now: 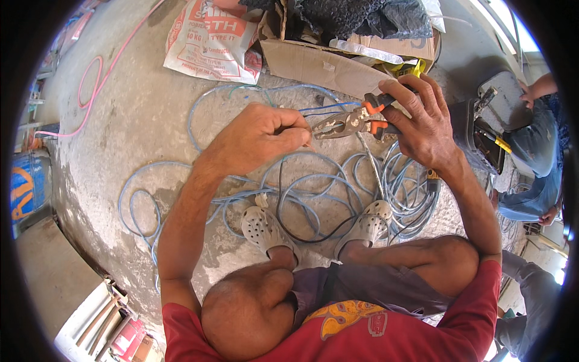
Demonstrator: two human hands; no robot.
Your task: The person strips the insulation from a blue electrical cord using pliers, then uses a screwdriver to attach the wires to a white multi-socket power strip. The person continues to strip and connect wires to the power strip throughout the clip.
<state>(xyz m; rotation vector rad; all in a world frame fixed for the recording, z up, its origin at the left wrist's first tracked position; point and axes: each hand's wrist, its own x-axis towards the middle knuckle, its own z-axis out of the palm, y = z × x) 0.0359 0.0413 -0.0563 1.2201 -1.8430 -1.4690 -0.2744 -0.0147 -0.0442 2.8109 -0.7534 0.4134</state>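
My right hand (pixel 425 123) grips a pair of pliers (pixel 345 123) with orange and black handles. Their worn metal jaws point left, close to the fingertips of my left hand (pixel 259 136). That hand is closed in a pinch on a wire, mostly hidden by the fingers, with a thin reddish end just showing below them. Blue wires (pixel 329 110) run behind the pliers toward the same fingers. Beneath both hands, loops of light blue cable (pixel 313 178) lie loose on the concrete floor around my clogs (pixel 262 226).
An open cardboard box (pixel 319 66) holding black plastic stands ahead, beside a white and red sack (pixel 211 45). To the right is a black tool box (pixel 467 130), near another person's jeans (pixel 534 157). A pink hose (pixel 99 84) crosses the floor at far left.
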